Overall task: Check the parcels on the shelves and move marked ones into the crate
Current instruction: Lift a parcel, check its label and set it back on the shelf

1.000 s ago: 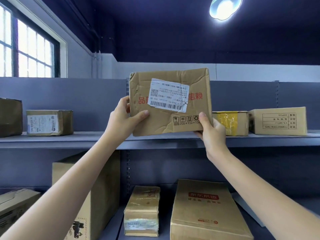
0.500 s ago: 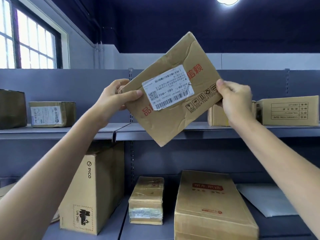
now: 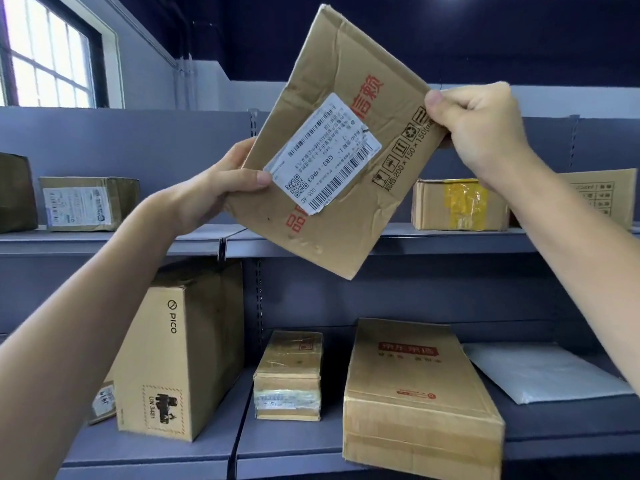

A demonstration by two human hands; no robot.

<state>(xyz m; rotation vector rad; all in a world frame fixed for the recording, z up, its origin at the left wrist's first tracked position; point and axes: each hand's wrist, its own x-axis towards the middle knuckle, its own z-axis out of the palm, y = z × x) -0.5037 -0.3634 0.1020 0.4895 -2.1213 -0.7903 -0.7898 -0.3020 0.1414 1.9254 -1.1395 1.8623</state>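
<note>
A creased brown cardboard parcel (image 3: 349, 81) with red print and a white barcode label (image 3: 322, 154) is held up in front of the upper shelf (image 3: 104, 242), tilted steeply with one corner pointing down. My left hand (image 3: 221, 188) grips its left edge, thumb lying beside the label. My right hand (image 3: 481, 123) pinches its right edge near the printed size marks. No crate is in view.
On the upper shelf stand a labelled box (image 3: 86, 204), a yellow-taped box (image 3: 457, 204) and a printed carton (image 3: 602, 199). On the lower shelf (image 3: 145, 455) are a tall PICO box (image 3: 176, 358), a small taped parcel (image 3: 289, 375), a long flat box (image 3: 415, 393) and a white mailer (image 3: 547, 372).
The parcel came off the upper shelf and has turned from level to steeply tilted. My right hand rose to its upper right edge; my left hand stayed on the left edge.
</note>
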